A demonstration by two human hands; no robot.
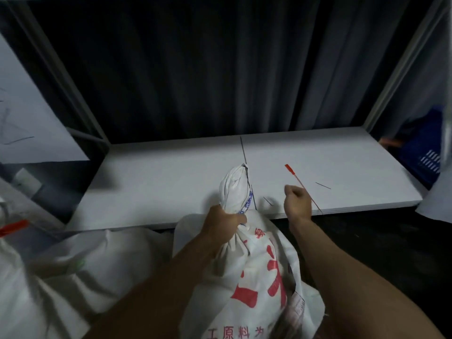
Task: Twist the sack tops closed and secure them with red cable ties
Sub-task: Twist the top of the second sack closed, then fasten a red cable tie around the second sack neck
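A white sack (259,285) with red printed characters stands in front of me, below the white table's front edge. Its top is gathered into a twisted neck (234,187) that sticks up over the table. My left hand (221,222) is shut around the base of that neck. To the right of the neck, over the table, my right hand (297,199) is closed on a thin red cable tie (297,178). The tie's flat red head points up and to the left, and its tail runs down past my wrist.
The white table (171,182) has a dark seam at its middle and short dark marks near my right hand. Another white sack (61,277) lies at lower left. More red ties (13,227) show at the far left. A blue crate (423,148) stands at right, dark curtains behind.
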